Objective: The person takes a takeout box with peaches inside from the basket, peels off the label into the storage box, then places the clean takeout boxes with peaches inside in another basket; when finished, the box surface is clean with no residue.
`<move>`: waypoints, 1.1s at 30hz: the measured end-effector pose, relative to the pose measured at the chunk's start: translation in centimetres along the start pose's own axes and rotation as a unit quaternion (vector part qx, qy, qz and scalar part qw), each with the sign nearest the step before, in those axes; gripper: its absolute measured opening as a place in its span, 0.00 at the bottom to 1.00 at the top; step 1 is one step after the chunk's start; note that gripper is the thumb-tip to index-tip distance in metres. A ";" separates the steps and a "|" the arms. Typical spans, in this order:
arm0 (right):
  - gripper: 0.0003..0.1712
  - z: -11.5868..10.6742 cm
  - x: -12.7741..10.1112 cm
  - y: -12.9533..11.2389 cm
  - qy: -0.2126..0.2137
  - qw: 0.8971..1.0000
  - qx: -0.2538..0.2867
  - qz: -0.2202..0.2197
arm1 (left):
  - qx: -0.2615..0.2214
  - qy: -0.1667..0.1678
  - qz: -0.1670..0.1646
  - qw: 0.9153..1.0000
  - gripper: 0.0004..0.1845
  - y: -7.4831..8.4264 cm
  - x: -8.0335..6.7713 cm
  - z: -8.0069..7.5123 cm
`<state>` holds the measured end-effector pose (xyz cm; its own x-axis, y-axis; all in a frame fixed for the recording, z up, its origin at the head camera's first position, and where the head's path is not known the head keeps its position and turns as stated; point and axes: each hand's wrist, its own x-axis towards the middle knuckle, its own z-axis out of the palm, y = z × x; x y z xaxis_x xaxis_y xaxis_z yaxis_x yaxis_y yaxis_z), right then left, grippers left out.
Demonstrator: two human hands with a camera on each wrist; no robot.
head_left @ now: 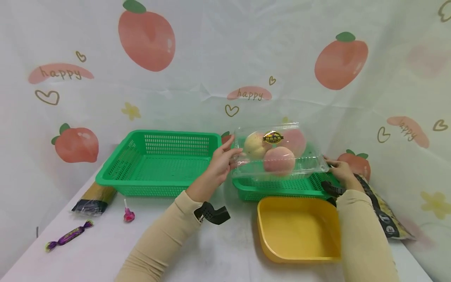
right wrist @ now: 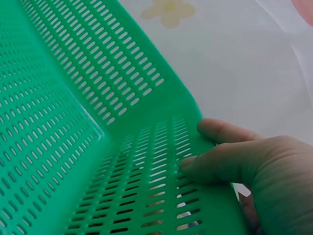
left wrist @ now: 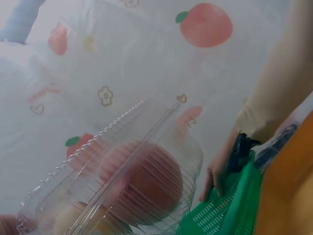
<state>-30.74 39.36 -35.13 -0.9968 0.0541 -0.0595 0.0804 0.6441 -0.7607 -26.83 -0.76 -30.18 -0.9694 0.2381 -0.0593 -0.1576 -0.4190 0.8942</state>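
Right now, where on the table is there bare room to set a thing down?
The widest bare patch of table lies in front, between the left sleeve and the yellow tub. A smaller patch lies between the lollipop and the purple candy. The large green basket is empty. It is crowded at right, around the clear box and small green basket.

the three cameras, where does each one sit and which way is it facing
Head: worn on the head, looks forward and down at the table; both sleeved arms, left hand on the clear fruit box, right hand at the right green basket.
Left wrist: looks sideways and up along the clear fruit box to the right hand.
Right wrist: close on the right green basket; right hand on its corner.
Shared: head and left wrist both show the box; all three show the basket.
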 end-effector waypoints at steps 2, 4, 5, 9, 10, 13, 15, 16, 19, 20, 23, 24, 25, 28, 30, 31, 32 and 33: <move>0.29 -0.1 0.0 -0.1 -0.010 1.000 0.000 -0.009 | 0.003 -0.002 0.001 1.000 0.33 0.3 -0.7 -0.4; 0.29 -0.2 0.0 0.0 -0.020 1.000 0.006 -0.018 | -0.001 -0.005 0.002 1.000 0.32 0.6 -1.5 -1.0; 0.29 -0.2 0.0 0.0 -0.023 0.999 0.008 -0.023 | -0.003 -0.006 0.002 1.000 0.32 0.7 -1.9 -1.2; 0.29 -0.3 0.2 0.1 -0.028 0.999 0.015 -0.034 | -0.002 -0.010 0.010 1.000 0.32 1.3 -3.7 -2.3; 0.29 -0.3 0.2 0.1 -0.027 0.999 0.015 -0.035 | -0.001 -0.010 0.011 1.000 0.31 1.5 -4.1 -2.6; 0.30 -0.3 0.1 0.0 -0.027 0.999 0.016 -0.035 | 0.005 -0.016 0.016 1.000 0.31 1.8 -5.4 -3.5; 0.30 -0.3 0.1 -0.1 -0.029 0.999 0.015 -0.034 | 0.013 -0.018 0.014 1.000 0.31 1.8 -6.3 -4.1; 0.30 -0.2 0.0 -0.1 -0.029 0.999 0.015 -0.033 | 0.015 -0.020 0.010 1.000 0.32 1.8 -6.7 -4.4; 0.30 -0.2 -0.2 -0.1 -0.030 0.999 0.015 -0.032 | 0.024 -0.021 -0.002 0.999 0.32 1.7 -7.6 -5.2; 0.30 -0.2 -0.3 -0.1 -0.028 0.999 0.015 -0.032 | 0.025 -0.021 -0.005 0.999 0.32 1.7 -7.9 -5.4; 0.29 -0.1 -0.4 0.0 -0.023 0.999 0.013 -0.037 | 0.037 -0.029 -0.004 0.999 0.33 1.5 -8.6 -6.0; 0.29 -0.1 -0.4 0.0 -0.021 0.999 0.009 -0.038 | 0.042 -0.032 -0.002 0.999 0.33 1.5 -8.8 -6.3; 0.29 0.0 -0.4 0.0 -0.020 0.999 0.008 -0.039 | 0.047 -0.033 -0.002 0.998 0.33 1.5 -9.1 -6.5; 0.29 0.1 -0.4 0.1 -0.020 0.999 0.002 -0.040 | 0.063 -0.034 -0.003 0.997 0.33 1.4 -9.9 -7.3; 0.29 0.1 -0.4 0.1 -0.022 0.999 0.003 -0.039 | 0.072 -0.036 -0.005 0.997 0.34 1.2 -10.6 -7.8; 0.29 0.1 -0.5 0.1 -0.023 0.999 0.003 -0.039 | 0.074 -0.038 -0.005 0.997 0.34 1.2 -11.0 -8.1; 0.29 0.1 -0.4 0.0 -0.023 0.999 0.003 -0.039 | 0.078 -0.040 -0.005 0.996 0.34 1.1 -11.4 -8.4; 0.30 0.0 -0.4 0.0 -0.024 0.999 0.002 -0.039 | 0.080 -0.041 -0.006 0.996 0.34 1.1 -11.8 -8.7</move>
<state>-30.31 39.34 -35.14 -0.9990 -0.0335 -0.0308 0.0022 0.6415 -0.7671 -17.19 -11.60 -32.36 -0.9482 0.3151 -0.0401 -0.1305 -0.2714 0.9536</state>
